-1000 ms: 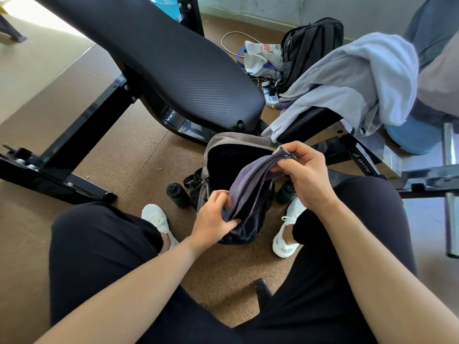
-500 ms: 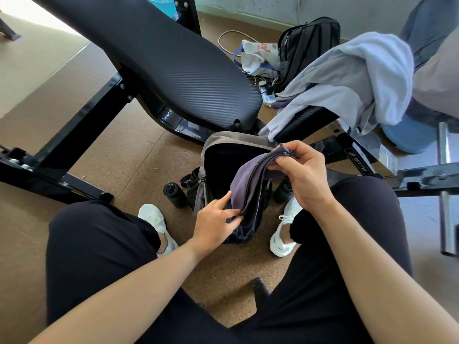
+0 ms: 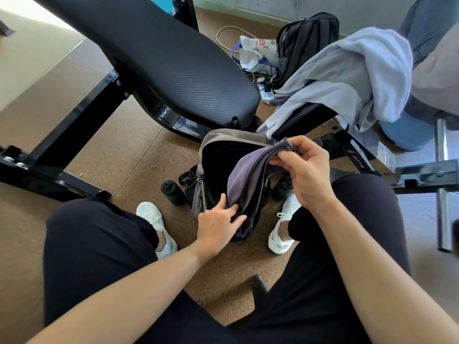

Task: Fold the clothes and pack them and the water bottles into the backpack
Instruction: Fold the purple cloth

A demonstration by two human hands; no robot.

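I'm at the packing step: my right hand (image 3: 308,172) pinches the top corner of the folded purple garment (image 3: 243,175). My left hand (image 3: 216,224), fingers straight, touches its lower end above the open backpack (image 3: 223,135) on the floor. Next, I reckon, I guide it down inside.

Purple garment (image 3: 244,177): soft knit cloth, matt.
Backpack (image 3: 223,137): I read grey woven cloth, matt.
Pale grey garment (image 3: 347,75): soft matt cloth.
Bench pad (image 3: 186,70): black vinyl, fine ribbed pattern, slight sheen.
Bench frame (image 3: 79,125): black painted metal, glossy.
Bar (image 3: 443,219): chromed metal, I note mirror finish.
Floor (image 3: 119,155): speckled cork-like sheet, rough, matt.
Bottle (image 3: 172,192): dark, matt; material I cannot tell.
White bag (image 3: 253,53): thin crinkled plastic, glossy.
Shoe (image 3: 150,214): white mesh cloth, matt.
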